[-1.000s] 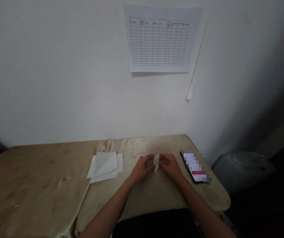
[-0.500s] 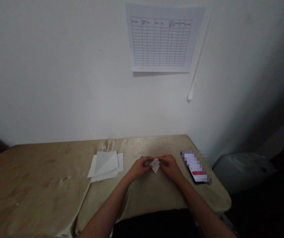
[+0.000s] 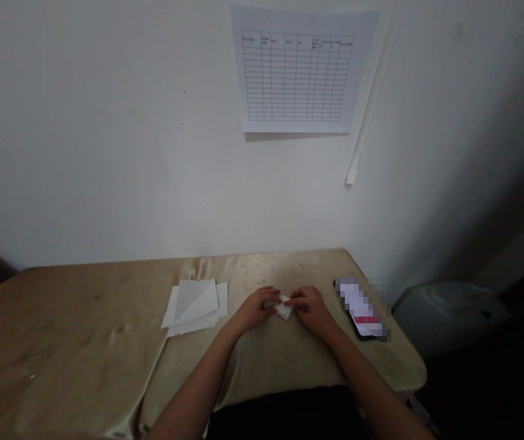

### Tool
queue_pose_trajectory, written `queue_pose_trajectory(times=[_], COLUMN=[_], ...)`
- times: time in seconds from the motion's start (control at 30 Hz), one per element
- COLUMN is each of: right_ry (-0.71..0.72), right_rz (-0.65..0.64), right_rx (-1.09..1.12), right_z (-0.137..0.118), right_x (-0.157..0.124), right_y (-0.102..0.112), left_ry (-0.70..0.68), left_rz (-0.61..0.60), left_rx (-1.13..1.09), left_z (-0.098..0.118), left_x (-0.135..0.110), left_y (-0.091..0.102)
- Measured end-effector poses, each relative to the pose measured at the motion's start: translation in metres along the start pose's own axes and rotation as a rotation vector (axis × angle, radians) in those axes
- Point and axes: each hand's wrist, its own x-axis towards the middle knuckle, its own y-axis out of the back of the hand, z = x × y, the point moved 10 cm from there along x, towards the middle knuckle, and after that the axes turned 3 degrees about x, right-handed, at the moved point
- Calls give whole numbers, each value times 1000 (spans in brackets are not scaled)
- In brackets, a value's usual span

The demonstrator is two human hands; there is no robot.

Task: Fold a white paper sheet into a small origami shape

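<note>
Tan-covered tabletop [image 3: 289, 360], with a small folded white paper [image 3: 284, 311] between both hands [image 3: 255, 307] [image 3: 312, 308], in their fingertip grip.

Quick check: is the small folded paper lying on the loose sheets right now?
No, the small folded paper is between the left hand and right hand, to the right of the loose sheets.

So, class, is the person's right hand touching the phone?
Apart. The head view shows a strip of tabletop between the right hand and the phone.
</note>
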Motion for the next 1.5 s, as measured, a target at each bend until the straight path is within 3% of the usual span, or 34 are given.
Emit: queue_pose_trajectory(times=[0.33,0.6,0.83,1.5], right_ry=[4,-17,-49,-30], right_rz=[-8,29,40,-18], right_rx=[-11,-12,-31,-162], right_z=[-6,-1,2,-3], right_x=[-1,1,2,-1], right_y=[2,3,5,-3], left_ry=[-5,-31,-17,160], left_rz=[-11,114,119,38], left_rx=[80,222,282,497], left_z=[9,23,29,17], left_x=[-7,-6,-5,-11], left_y=[-3,-6,-8,-3])
